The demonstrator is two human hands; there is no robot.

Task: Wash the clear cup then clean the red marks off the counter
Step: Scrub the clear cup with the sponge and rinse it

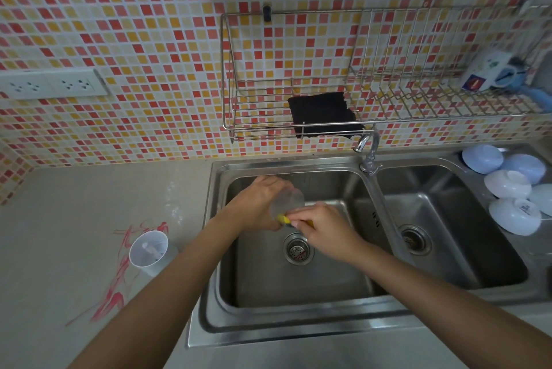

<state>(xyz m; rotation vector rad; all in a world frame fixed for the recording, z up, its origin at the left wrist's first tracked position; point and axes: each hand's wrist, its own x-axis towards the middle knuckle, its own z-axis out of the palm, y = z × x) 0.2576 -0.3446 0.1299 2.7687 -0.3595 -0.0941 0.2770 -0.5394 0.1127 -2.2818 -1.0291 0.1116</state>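
Note:
Over the left sink basin (pixel 298 279), my left hand (pixel 257 201) grips a clear cup (pixel 286 203) tilted on its side. My right hand (pixel 325 228) holds a yellow sponge (pixel 283 219) pressed against the cup's lower edge. Red marks (pixel 119 279) streak the grey counter (pixel 74 219) to the left of the sink. A second, white translucent cup (pixel 149 249) stands upright among those marks.
A faucet (pixel 369 147) rises between the two basins, with no water visible. Several white bowls (pixel 513 201) lie upside down at the right. A wire rack (pixel 358 76) on the tiled wall holds a black cloth (pixel 322 114) and a mug (pixel 490 70). Wall sockets (pixel 50 85) are at left.

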